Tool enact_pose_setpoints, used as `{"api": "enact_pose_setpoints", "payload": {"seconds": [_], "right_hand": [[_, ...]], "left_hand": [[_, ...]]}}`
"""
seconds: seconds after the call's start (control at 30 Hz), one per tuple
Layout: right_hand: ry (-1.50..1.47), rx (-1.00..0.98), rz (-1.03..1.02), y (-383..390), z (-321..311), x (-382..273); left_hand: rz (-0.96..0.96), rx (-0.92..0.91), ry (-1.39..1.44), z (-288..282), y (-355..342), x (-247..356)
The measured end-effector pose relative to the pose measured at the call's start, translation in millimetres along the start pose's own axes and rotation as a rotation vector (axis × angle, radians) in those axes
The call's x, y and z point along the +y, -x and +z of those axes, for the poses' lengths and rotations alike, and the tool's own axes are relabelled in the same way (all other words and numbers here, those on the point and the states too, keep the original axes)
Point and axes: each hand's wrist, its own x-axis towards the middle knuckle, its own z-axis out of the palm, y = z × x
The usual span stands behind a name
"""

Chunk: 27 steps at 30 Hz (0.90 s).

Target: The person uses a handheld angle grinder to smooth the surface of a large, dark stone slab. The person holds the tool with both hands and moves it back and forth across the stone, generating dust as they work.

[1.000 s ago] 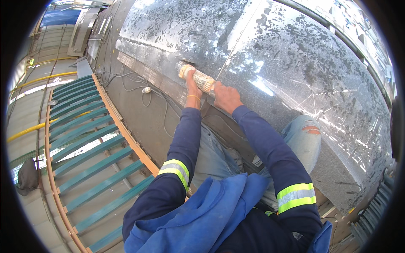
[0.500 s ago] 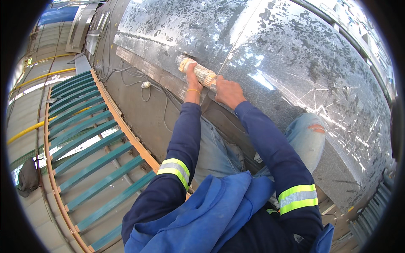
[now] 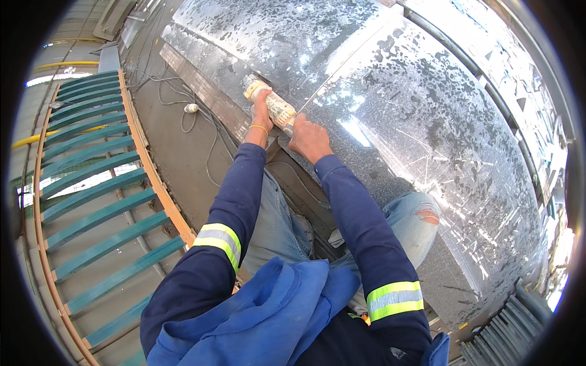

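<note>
A worn, cream-coloured power tool that looks like an angle grinder [image 3: 279, 111] lies at a slant over the near-left edge of a large grey metal sheet [image 3: 403, 104]. My left hand [image 3: 260, 114] is wrapped round its body near the front. Closed on the rear end is my right hand [image 3: 310, 139], beside a long straight line running across the sheet. The tool's head is at the far left end, by the sheet's edge; its disc cannot be made out clearly. Dark blotches and bright scratches cover the sheet's surface.
On the left stands a rack of green slats [image 3: 101, 177] in an orange-brown frame. Cables with a white connector [image 3: 191, 108] trail over the floor between rack and sheet. My bent knee [image 3: 421, 213] rests over the sheet. Stacked metal bars [image 3: 506, 335] lie at lower right.
The whole view has shifted, so my arms, the tool and the rack appear further left and more of the right side shows. Both hands keep their hold on the angle grinder.
</note>
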Motion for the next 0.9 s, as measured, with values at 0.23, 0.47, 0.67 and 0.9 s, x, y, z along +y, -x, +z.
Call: {"api": "enact_pose_setpoints", "payload": {"seconds": [0.23,0.47,0.67,0.9], "right_hand": [[-0.018,-0.006,0.011,9.6,-4.2,7.4],[-0.017,-0.027,0.044,2.5,-3.2,3.1],[-0.056,0.030,-0.004,-1.0,0.2,3.2],[-0.039,-0.008,0.011,17.3,-10.3,10.2]], "left_hand": [[-0.035,0.019,-0.030,16.9,25.8,-4.6],[-0.007,0.025,-0.014,1.3,-1.4,-8.3],[-0.059,0.029,-0.023,-2.3,-9.4,-5.4],[-0.049,-0.003,-0.027,13.0,23.4,-9.6]]}}
